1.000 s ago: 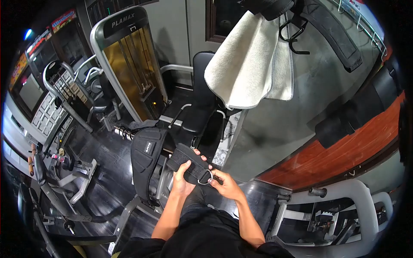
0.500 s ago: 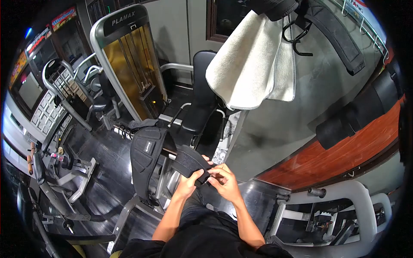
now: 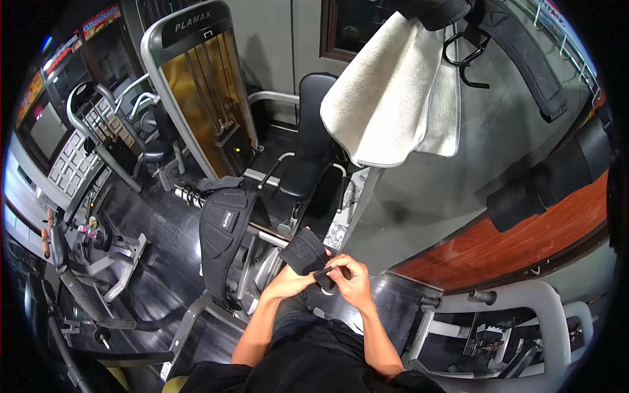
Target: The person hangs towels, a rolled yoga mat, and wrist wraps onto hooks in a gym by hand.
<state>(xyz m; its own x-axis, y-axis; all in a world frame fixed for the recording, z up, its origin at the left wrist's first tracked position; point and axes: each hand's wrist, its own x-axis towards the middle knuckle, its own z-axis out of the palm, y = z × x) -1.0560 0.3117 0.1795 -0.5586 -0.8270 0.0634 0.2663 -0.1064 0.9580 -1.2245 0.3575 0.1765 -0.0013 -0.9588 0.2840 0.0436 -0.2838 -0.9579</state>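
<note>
My left hand (image 3: 288, 283) is wrapped around the lower edge of a black padded cuff strap (image 3: 304, 252), which curves up and away from me. My right hand (image 3: 354, 283) pinches the narrow strap end (image 3: 324, 278) of the same cuff between thumb and fingers. Below that end a curved, light-coloured metal ring (image 3: 327, 292) shows in part. Just beyond and left of my hands, a black padded belt (image 3: 226, 229) hangs over a machine's bar. Parts of the cuff are hidden behind my fingers.
A PLAMAX weight-stack machine (image 3: 196, 85) with a black seat (image 3: 298, 177) stands ahead. A white towel (image 3: 393, 98), black hooks (image 3: 469, 62) and another black belt (image 3: 524, 52) hang at upper right. A grey machine frame (image 3: 550, 308) is at lower right, more gym equipment (image 3: 121, 281) at left.
My right hand has drawn the narrow strap end out, and the metal ring now shows below it. The cuff has turned and shifted slightly right in my left hand.
</note>
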